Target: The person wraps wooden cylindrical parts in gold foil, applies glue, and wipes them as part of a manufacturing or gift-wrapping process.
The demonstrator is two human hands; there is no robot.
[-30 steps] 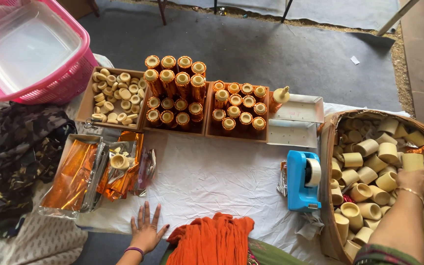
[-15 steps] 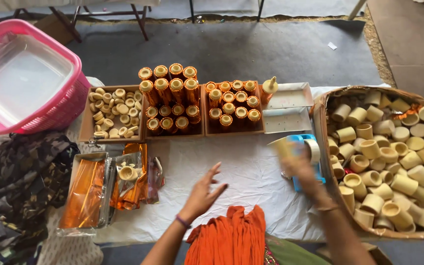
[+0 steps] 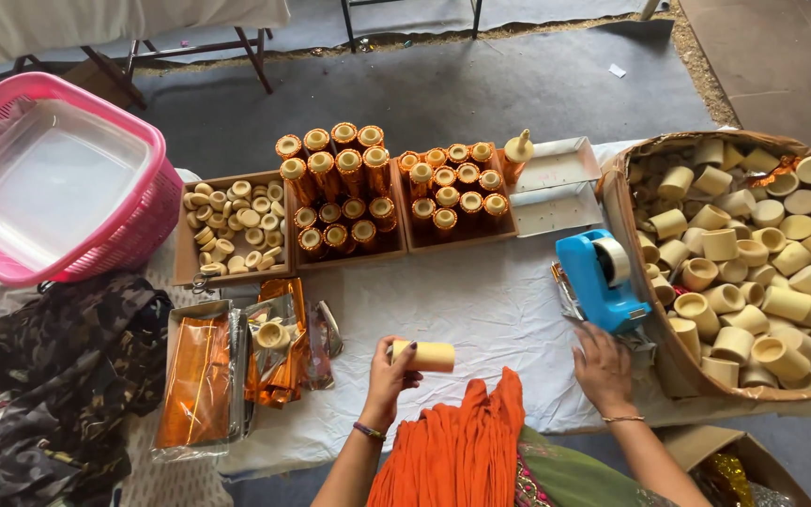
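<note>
Now left hand (image 3: 389, 374) grips a pale cardboard tube (image 3: 426, 356), fingers curled round one end, held just above the white-clothed surface (image 3: 481, 310). Right hand (image 3: 603, 368) rests loosely open, fingertips touching the blue tape dispenser (image 3: 599, 280) beside a basket of tubes (image 3: 654, 343).

Even soft daylight, bright, no hard shadows or glare. My view is sharp in the middle; slight wide-angle bending at edges. No motion blur on my hands.
</note>
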